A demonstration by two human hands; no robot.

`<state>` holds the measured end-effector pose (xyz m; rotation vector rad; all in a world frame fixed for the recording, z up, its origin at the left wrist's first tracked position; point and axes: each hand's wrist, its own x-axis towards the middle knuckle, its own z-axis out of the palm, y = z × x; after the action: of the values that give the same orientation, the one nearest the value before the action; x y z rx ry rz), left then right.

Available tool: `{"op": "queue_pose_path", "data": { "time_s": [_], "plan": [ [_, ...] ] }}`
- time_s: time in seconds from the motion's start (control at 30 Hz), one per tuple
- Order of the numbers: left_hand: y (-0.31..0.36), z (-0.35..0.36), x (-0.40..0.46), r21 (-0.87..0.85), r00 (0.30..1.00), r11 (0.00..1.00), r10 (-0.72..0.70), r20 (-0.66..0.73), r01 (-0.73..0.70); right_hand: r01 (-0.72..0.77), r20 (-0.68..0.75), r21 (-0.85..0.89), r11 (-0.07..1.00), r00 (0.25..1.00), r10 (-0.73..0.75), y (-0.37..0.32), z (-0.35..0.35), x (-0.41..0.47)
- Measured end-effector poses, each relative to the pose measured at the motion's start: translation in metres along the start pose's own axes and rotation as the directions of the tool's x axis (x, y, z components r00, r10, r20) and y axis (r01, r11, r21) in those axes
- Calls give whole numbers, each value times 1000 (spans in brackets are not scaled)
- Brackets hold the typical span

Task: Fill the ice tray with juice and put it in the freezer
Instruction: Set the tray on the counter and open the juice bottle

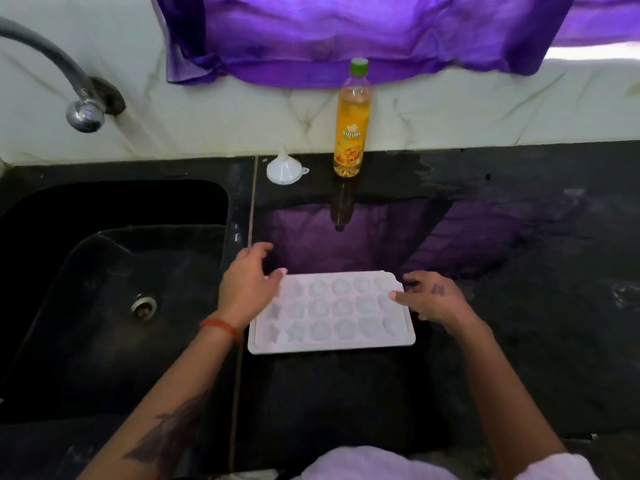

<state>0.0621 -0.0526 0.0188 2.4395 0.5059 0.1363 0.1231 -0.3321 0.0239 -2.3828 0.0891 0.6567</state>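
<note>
A white ice tray with several star and flower shaped moulds lies flat on the black counter in front of me. My left hand rests on the tray's left end, thumb on its rim and fingers relaxed. My right hand touches the tray's right end with straight fingertips. A bottle of yellow juice with a green cap stands upright at the back of the counter, against the wall. A small white funnel lies just left of the bottle.
A black sink with a metal drain fills the left side, and a chrome tap hangs over it. A purple cloth drapes over the white wall behind the bottle.
</note>
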Motion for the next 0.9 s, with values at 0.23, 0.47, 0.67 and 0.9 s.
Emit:
{"op": "queue_pose_path", "data": {
  "time_s": [0.23, 0.47, 0.67, 0.9],
  "plan": [
    [46, 47, 96, 224, 911, 919, 240, 337, -325, 165, -138, -152, 975, 973, -186, -87, -27, 63],
    [20, 95, 113, 396, 850, 844, 123, 512, -361, 316, -282, -2, 949, 910, -304, -171, -42, 161],
    [15, 103, 114, 435, 877, 825, 140, 460, -360, 418, -502, 250, 874, 827, -252, -200, -41, 217],
    [17, 101, 112, 414, 883, 845, 134, 450, -339, 483, -550, 92, 871, 753, -360, -179, -43, 194]
  ]
}}
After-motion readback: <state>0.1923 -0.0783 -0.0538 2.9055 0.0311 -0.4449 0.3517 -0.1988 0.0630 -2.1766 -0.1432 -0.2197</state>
